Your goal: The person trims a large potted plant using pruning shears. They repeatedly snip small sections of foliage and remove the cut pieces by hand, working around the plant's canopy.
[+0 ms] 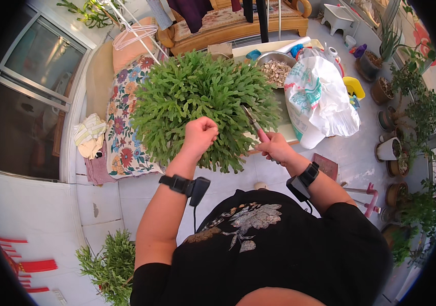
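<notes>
A large, bushy Christmas cactus (202,88) with flat green segments stands on a low table in front of me. My left hand (201,135) is over the near side of the foliage, its fingers curled together; whether a small piece is between the fingertips I cannot tell. My right hand (277,148) grips the pink handle of a metal cutting tool, probably pruning shears (258,129), at the plant's right side. The blades point up and left, against the leaves. The plant's pot is hidden.
Right of the plant are a metal bowl of dried slices (277,69) and a white plastic bag (321,99). A floral-covered bed or seat (126,122) stands left. Potted plants (388,149) line the right wall. A red dustpan-like object (325,166) lies on the floor.
</notes>
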Motion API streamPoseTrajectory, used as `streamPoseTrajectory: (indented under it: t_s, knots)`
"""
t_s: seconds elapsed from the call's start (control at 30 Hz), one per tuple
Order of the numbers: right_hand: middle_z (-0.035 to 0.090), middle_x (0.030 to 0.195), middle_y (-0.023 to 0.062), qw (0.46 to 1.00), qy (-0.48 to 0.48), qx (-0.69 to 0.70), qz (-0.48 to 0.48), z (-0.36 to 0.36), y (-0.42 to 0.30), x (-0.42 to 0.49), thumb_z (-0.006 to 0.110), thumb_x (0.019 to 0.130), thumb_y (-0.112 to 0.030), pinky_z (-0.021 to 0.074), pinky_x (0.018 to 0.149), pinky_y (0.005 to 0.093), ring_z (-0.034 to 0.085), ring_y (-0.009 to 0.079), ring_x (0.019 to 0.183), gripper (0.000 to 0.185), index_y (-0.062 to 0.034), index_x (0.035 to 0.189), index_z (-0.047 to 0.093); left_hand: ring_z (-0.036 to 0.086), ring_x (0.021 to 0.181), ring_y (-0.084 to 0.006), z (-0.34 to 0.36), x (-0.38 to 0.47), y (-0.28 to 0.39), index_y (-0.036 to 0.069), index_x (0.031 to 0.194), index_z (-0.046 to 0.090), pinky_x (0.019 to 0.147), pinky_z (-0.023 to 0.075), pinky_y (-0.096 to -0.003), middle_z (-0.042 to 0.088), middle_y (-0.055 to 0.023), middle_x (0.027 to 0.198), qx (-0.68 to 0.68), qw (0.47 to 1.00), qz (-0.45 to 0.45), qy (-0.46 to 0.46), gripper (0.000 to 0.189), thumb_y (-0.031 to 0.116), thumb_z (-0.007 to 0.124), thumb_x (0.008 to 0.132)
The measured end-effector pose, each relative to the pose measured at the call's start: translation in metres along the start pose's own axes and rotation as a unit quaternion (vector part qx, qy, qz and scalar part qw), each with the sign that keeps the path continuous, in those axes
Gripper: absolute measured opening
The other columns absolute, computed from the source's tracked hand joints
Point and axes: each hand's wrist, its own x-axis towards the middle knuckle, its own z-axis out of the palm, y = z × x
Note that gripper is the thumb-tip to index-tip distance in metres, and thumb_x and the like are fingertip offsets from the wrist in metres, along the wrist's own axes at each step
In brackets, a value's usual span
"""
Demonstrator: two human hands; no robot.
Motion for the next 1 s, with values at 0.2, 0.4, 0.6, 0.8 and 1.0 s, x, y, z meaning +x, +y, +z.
streamPoseTrajectory:
  t_s: [0.2, 0.4, 0.6, 0.8, 1.0]
  knots:
    - [0.056, 0.066, 0.0095, 0.999, 0.012, -0.047, -0.006, -0.032, 0.008, 0.015, 0.073, 0.065, -0.023, 0.0429, 0.052, 0.0306, 0.053, 0.0156, 0.057, 0.04, 0.0095, 0.083, 0.058, 0.059, 0.062, -0.0185, 0.054, 0.083, -0.014, 0.002, 0.084, 0.062, 0.057, 0.0481, -0.0317, 0.061, -0.0079, 0.07, 0.336, 0.928, 0.155, 0.04, 0.011, 0.004, 0.067, 0.074]
    - [0.06, 0.073, 0.0146, 0.998, -0.006, -0.064, 0.005, -0.054, 0.013, 0.018, 0.073, 0.065, -0.028, 0.0454, 0.06, 0.0346, 0.056, 0.0211, 0.065, 0.045, 0.0108, 0.085, 0.059, 0.061, 0.085, -0.0321, 0.08, 0.11, -0.011, 0.006, 0.089, 0.063, 0.071, 0.0509, -0.0407, 0.06, -0.0136, 0.091, 0.554, 0.821, 0.134, 0.015, 0.017, 0.007, 0.066, 0.073]
    - [0.061, 0.077, 0.0183, 0.995, -0.013, -0.094, 0.022, -0.053, 0.024, 0.022, 0.075, 0.065, -0.031, 0.0463, 0.065, 0.0358, 0.059, 0.0256, 0.069, 0.049, 0.0099, 0.086, 0.059, 0.062, 0.081, -0.0344, 0.086, 0.117, -0.008, 0.006, 0.083, 0.062, 0.067, 0.0525, -0.0424, 0.059, -0.0154, 0.092, 0.638, 0.758, 0.131, -0.017, 0.009, 0.005, 0.061, 0.074]
    - [0.062, 0.077, 0.0181, 0.996, -0.023, -0.08, 0.01, -0.052, 0.026, 0.026, 0.075, 0.065, -0.033, 0.0469, 0.067, 0.0358, 0.06, 0.0261, 0.071, 0.049, 0.0087, 0.086, 0.06, 0.061, 0.077, -0.0358, 0.077, 0.108, -0.011, 0.003, 0.08, 0.059, 0.066, 0.0512, -0.0433, 0.058, -0.0165, 0.087, 0.599, 0.783, 0.165, 0.025, 0.005, 0.005, 0.059, 0.075]
    - [0.062, 0.075, 0.0179, 0.996, -0.049, -0.07, 0.021, -0.048, 0.025, 0.025, 0.074, 0.066, -0.032, 0.047, 0.067, 0.036, 0.06, 0.0262, 0.071, 0.046, 0.0081, 0.084, 0.06, 0.059, 0.075, -0.0372, 0.052, 0.089, -0.017, 0.001, 0.08, 0.057, 0.064, 0.0495, -0.0425, 0.059, -0.0184, 0.086, 0.55, 0.826, 0.108, 0.062, 0.007, 0.0, 0.058, 0.073]
